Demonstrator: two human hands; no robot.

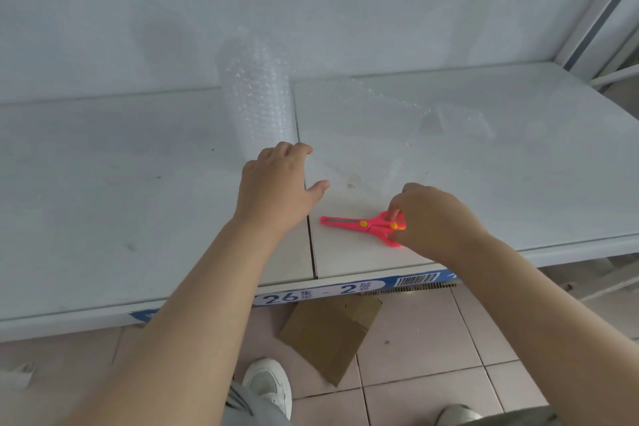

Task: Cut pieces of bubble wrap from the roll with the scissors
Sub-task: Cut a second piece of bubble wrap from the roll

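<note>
Gripping pink plastic scissors [363,224] by the loops: right hand [435,218], fingers curled. Left hand [273,187] spread, fingertips [304,149] touching clear bubbled roll [257,93] ahead. Flat brown cardboard [328,335] below.

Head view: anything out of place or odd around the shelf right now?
A cardboard box lies askew on the floor below the shelf edge, near the shoe. The bubble wrap roll and scissors look normal.
</note>
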